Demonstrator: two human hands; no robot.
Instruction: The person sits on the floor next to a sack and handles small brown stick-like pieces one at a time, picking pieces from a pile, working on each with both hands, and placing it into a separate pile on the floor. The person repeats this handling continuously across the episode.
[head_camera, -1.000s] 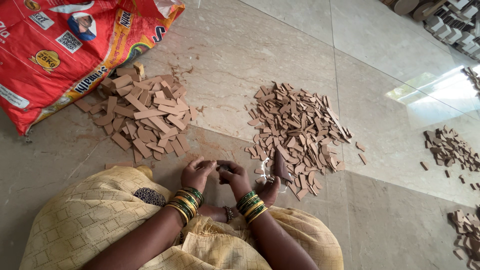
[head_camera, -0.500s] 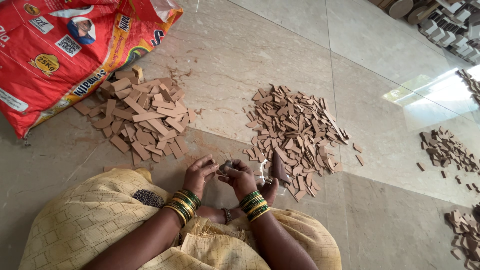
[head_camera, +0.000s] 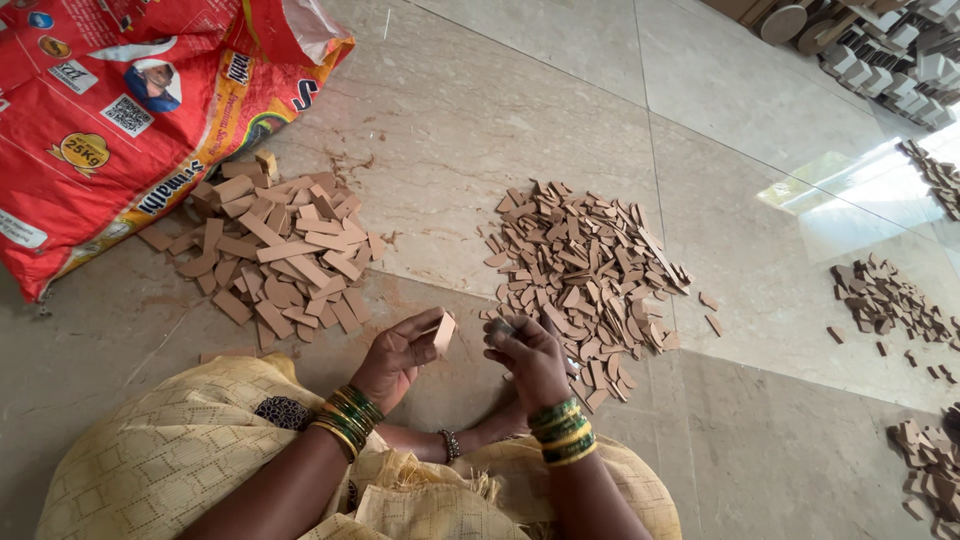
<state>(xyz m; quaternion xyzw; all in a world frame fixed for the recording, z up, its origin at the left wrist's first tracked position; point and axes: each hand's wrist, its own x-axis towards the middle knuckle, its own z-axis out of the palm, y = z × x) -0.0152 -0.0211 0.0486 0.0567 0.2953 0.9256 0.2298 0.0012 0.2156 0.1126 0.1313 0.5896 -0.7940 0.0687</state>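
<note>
My left hand pinches a small flat brown piece between thumb and fingers, held upright just above my lap. Close to its right, my right hand is curled around a small dark object at its fingertips; what that object is I cannot make out. Both wrists wear green and gold bangles. Straight ahead of the right hand lies a heap of small thin brown pieces on the stone floor. A pile of larger brown slats lies ahead of the left hand.
A red printed sack lies at the far left by the slats. Smaller heaps of brown pieces dot the floor at the right, and stacked wooden shapes fill the top right corner. My yellow garment covers my knees.
My hands have parted slightly and risen. The left hand now holds the brown piece up in clear sight, and the right hand has curled closer to the small-piece heap.
</note>
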